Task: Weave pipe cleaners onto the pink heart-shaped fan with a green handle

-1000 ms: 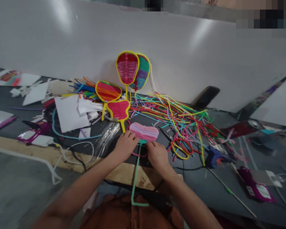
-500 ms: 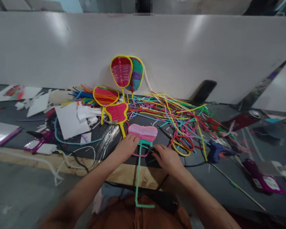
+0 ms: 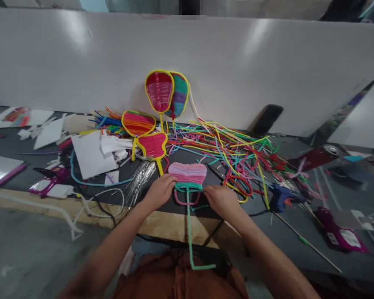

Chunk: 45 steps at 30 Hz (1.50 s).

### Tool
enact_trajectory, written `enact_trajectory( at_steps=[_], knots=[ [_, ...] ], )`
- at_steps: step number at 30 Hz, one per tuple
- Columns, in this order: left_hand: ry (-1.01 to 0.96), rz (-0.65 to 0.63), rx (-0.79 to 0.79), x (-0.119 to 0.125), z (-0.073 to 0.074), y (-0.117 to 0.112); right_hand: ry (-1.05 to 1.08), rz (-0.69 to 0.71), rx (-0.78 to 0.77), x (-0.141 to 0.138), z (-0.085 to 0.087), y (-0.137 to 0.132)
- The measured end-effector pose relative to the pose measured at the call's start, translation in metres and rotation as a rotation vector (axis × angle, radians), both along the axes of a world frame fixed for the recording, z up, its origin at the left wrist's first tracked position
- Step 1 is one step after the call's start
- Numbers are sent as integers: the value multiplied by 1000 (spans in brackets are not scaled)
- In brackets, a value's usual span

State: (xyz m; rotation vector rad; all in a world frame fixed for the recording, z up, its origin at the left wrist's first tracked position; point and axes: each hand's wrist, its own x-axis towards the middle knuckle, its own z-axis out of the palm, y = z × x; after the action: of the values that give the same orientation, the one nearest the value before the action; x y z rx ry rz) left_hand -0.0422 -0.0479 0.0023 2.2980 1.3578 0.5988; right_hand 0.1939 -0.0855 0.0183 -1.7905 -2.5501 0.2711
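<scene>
A flat piece made of pipe cleaner rows (image 3: 187, 171), lilac and pink above and teal at its lower edge, lies in front of me. A pink pipe cleaner loop (image 3: 182, 203) curves below it. From the teal edge a long light-green pipe cleaner (image 3: 189, 232) hangs past the table edge, bent at its end. My left hand (image 3: 160, 191) pinches the piece at its left side. My right hand (image 3: 221, 200) is closed at the lower right corner, fingertips on the end of the teal row. A short teal offcut (image 3: 200, 207) lies between the hands.
Yellow-rimmed fan shapes (image 3: 159, 91) lean on a white board (image 3: 224, 62); others lie before it. Loose pipe cleaners (image 3: 230, 145) heap behind the piece. Scissors (image 3: 216, 172) lie right of it, a blue glue gun (image 3: 283, 197) further right. Silvery strands (image 3: 141, 182) lie left.
My left hand has shifted left and down to the piece's side. My right hand has moved slightly up to its lower corner. The hanging green pipe cleaner has swung right.
</scene>
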Motion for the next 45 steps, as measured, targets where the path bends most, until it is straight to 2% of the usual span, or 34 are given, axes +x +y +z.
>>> enact_trajectory(
  at_steps=[5, 9, 12, 16, 19, 21, 23, 25, 29, 31, 35, 39, 42, 45],
  knots=[
    [-180, 88, -95, -2, -3, -4, -103, -41, 48, -16, 0, 14],
    [-397, 200, -194, -6, -10, -4, -84, -67, 50, -18, -5, 14],
    [-530, 319, -299, -6, -12, -4, -59, -69, 51, -16, -9, 14],
    [-789, 486, -306, -4, -9, -4, -22, -83, 34, -14, -15, 15],
    [-1047, 495, -358, -5, -7, -2, 50, -70, 8, -11, -19, 15],
    [-1083, 428, -467, -5, -8, -1, 99, -59, -10, -8, -20, 14],
    [-990, 376, -551, -5, -12, -2, 124, -65, -21, -7, -21, 13],
    [-803, 344, -509, -5, -15, -5, 126, -76, -24, -8, -20, 13],
    [-313, 189, -152, -5, -14, -9, 102, -97, -28, -10, -16, 13],
    [-172, 104, -35, -3, -10, -8, 107, -86, -55, -9, -13, 14],
    [-55, -43, 51, 2, -6, -3, 141, -31, -115, -4, -7, 15],
    [19, -174, 144, 7, -12, 5, 120, -56, -139, -6, -4, 15],
    [24, -183, 198, 12, -16, 9, 110, -52, -142, -7, 0, 15],
    [18, -156, 184, 14, -16, 12, 96, -54, -148, 4, 4, 17]
  ],
)
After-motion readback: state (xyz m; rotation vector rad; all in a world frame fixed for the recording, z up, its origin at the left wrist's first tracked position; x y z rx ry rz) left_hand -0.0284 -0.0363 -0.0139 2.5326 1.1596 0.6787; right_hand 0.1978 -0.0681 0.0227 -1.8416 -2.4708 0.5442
